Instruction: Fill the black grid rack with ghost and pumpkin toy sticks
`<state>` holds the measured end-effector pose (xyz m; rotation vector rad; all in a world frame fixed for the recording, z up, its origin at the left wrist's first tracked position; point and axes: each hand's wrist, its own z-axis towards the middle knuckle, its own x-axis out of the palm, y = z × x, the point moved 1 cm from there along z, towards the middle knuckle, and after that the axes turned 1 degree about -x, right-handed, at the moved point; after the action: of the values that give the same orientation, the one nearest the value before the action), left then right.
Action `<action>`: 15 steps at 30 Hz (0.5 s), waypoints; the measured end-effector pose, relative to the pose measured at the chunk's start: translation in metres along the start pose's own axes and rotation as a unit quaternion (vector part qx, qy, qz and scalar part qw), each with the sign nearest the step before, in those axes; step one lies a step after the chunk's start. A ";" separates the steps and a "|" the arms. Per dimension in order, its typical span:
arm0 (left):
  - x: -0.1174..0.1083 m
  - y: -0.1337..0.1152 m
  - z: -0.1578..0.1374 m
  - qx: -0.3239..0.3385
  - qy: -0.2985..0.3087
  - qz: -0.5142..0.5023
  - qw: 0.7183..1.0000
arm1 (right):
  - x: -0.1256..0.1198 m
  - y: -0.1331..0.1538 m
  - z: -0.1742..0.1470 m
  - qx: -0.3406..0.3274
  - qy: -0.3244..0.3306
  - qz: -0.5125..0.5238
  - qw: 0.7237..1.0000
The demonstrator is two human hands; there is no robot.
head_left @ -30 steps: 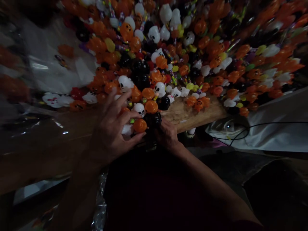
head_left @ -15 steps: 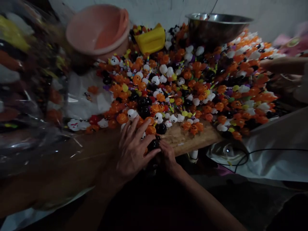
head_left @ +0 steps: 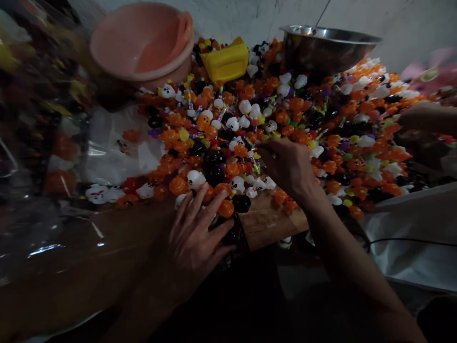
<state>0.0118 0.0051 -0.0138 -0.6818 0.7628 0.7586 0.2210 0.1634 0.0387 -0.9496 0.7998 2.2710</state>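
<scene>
My left hand (head_left: 198,233) lies palm down at the table's front edge, fingers spread over several small plastic Halloween figures, among them a white skull (head_left: 196,179), an orange pumpkin (head_left: 226,208) and black balls. Beside its fingertips are another skull (head_left: 237,184) and a round black figure (head_left: 242,204). My right hand (head_left: 291,166) reaches into the middle of the heap, its fingers curled together and pointing down. Whatever they pinch is hidden by the hand and the dim light. Close to those fingers lie colourful patterned sticks (head_left: 255,164) and white ghosts (head_left: 269,183).
Behind the heap stand a pink basin (head_left: 117,66), a yellow scoop (head_left: 228,62) and a steel bowl (head_left: 328,47). Clear plastic bags (head_left: 32,205) bulge at the left. Another person's arm (head_left: 428,116) reaches in from the right. A white sheet (head_left: 417,233) hangs at the right, crossed by a black cable.
My right hand has left the table edge beside my left hand and moved forward and right into the heap. My left hand has stayed over the figures at the edge.
</scene>
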 end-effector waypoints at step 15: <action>-0.010 0.004 -0.009 0.063 0.000 0.059 0.996 | 0.031 0.020 0.085 0.050 0.192 -0.151 0.968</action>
<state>0.0006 -0.0034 -0.0115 -0.5269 0.8496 0.8103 0.1519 0.2170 0.0698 -1.3850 0.8525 1.7948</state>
